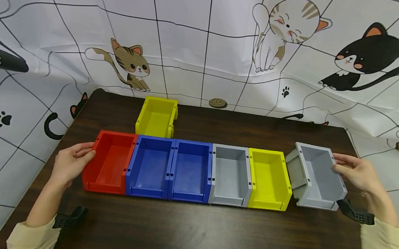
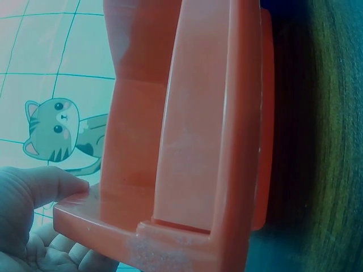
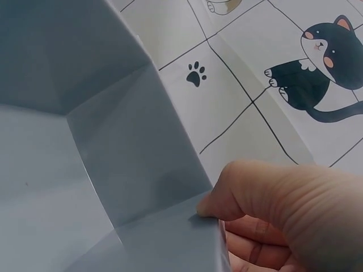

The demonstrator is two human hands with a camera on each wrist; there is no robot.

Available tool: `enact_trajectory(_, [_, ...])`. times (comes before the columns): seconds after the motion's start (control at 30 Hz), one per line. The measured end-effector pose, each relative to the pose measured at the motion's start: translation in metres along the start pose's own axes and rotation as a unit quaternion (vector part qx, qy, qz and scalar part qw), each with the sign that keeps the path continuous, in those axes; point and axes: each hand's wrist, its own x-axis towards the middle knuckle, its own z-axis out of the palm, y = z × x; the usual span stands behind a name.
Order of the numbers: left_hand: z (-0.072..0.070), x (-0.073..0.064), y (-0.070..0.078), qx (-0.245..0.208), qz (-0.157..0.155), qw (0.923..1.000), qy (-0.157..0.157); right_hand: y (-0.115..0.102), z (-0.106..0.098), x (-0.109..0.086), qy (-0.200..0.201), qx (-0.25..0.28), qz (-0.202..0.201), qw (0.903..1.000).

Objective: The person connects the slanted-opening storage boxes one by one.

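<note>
A row of plastic storage bins spans the table: a red bin (image 1: 110,164), two blue bins (image 1: 150,168) (image 1: 191,172), a grey bin (image 1: 231,175) and a yellow bin (image 1: 270,179). My left hand (image 1: 70,163) pinches the outer side wall of the red bin, thumb on the rim in the left wrist view. At the right end, my right hand (image 1: 358,174) grips the outer wall of a second grey bin (image 1: 318,176), which is tilted and stands slightly apart from the yellow bin. Its thumb (image 3: 218,204) lies over the rim, with the fingers outside.
Behind the red and blue bins stands another yellow bin (image 1: 157,116). The dark wooden table (image 1: 188,235) extends in front of the row. A white cloth (image 1: 185,51) printed with cats hangs behind the table and along its sides.
</note>
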Motion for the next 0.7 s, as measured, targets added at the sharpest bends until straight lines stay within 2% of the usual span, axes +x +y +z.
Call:
enact_trajectory(0.07, [0.002,0.003,-0.008,0.002,0.003,1.0000,0.007,0.001,0.000,0.000,0.001,-0.005,0.000,1.0000])
enact_trajectory(0.17, [0.000,0.001,-0.002,-0.005,0.000,0.9999,0.009,0.001,0.000,0.000,-0.001,-0.007,0.001,1.0000])
enact_trajectory(0.23, [-0.002,-0.005,0.011,-0.011,-0.007,0.9999,0.011,0.001,0.000,0.000,-0.001,-0.015,0.007,0.9999])
enact_trajectory(0.33, [-0.007,-0.017,0.040,-0.019,-0.015,0.9997,0.008,0.000,0.001,0.000,-0.004,-0.024,0.015,0.9996])
enact_trajectory(0.43, [-0.012,-0.029,0.066,-0.021,-0.008,0.9997,0.001,-0.002,0.002,0.000,-0.006,-0.020,0.020,0.9996])
enact_trajectory(0.5, [-0.016,-0.033,0.075,-0.017,0.011,0.9998,-0.008,-0.003,0.004,-0.001,-0.006,-0.018,0.022,0.9996])
enact_trajectory(0.6, [-0.017,-0.030,0.071,-0.018,0.002,0.9998,-0.006,-0.004,0.006,0.000,-0.004,-0.023,0.026,0.9994])
enact_trajectory(0.7, [-0.012,-0.019,0.048,-0.010,-0.012,0.9999,0.004,-0.003,0.008,0.000,0.000,-0.034,0.037,0.9987])
